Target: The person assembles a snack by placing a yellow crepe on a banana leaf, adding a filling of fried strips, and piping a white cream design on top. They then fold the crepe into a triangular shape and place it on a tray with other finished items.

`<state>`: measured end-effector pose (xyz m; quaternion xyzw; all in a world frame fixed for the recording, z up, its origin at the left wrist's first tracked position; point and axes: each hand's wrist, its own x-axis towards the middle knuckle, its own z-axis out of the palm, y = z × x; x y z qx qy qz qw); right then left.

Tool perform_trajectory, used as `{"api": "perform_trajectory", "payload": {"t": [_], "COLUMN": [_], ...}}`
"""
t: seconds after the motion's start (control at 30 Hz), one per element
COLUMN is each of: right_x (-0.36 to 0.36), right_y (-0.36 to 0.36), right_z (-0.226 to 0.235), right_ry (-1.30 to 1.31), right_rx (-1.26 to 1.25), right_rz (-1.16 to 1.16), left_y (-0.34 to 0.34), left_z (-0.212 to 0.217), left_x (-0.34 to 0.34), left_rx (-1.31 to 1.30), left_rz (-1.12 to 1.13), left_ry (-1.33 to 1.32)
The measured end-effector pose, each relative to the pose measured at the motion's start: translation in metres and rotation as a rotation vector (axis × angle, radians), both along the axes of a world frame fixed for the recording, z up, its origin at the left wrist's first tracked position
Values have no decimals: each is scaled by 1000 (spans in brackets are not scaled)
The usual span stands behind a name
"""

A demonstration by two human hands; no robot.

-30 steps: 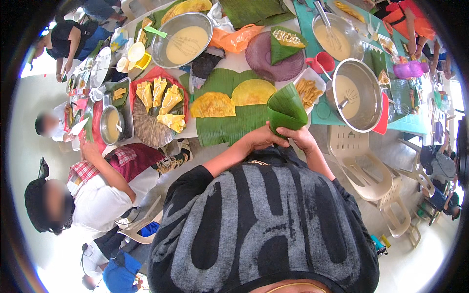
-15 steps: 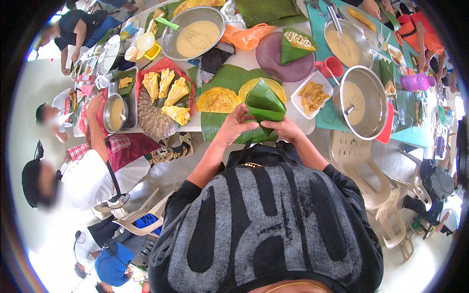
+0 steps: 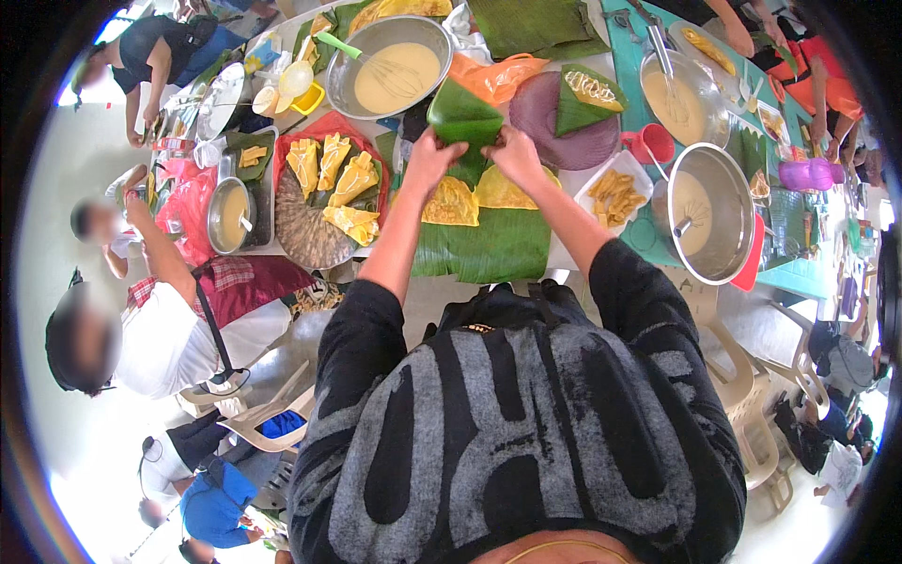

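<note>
folded leaf (image 3: 462, 115) between both hands, above two crepes (image 3: 479, 195); batter bowl (image 3: 395, 68) behind, pot (image 3: 709, 214) right.

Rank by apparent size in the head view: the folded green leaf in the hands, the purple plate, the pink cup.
1. Purple plate, though partly covered.
2. Folded green leaf, close to the plate, so unsure.
3. Pink cup, clearly smallest.

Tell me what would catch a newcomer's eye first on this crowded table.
At the centre, the left hand and right hand grip a folded green banana-leaf parcel above two round yellow crepes lying on a flat banana leaf. To its left, a round woven tray carries folded yellow crepes on a red sheet. Wide metal bowls of pale batter stand around it, one at the top with a whisk and one at the right.
</note>
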<state>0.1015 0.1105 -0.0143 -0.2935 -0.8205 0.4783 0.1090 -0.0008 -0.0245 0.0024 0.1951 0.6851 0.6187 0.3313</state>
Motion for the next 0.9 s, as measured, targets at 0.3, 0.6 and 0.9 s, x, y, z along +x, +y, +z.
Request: {"api": "perform_trajectory", "payload": {"t": [0.3,0.6,0.9], "right_x": [-23,110,135], "right_y": [13,-16,-23], "right_z": [-13,-6,-14], "right_ry": [91,15,-55], "right_rx": [44,-72,89], "right_rz": [-242,-261,-221], "left_y": [37,51,0], "left_z": [-53,-24,-21], "left_x": [-48,-38,32], "left_rx": [-113,-707,-602], "left_rz": [102,93,100], "left_ry": [-69,489,442]}}
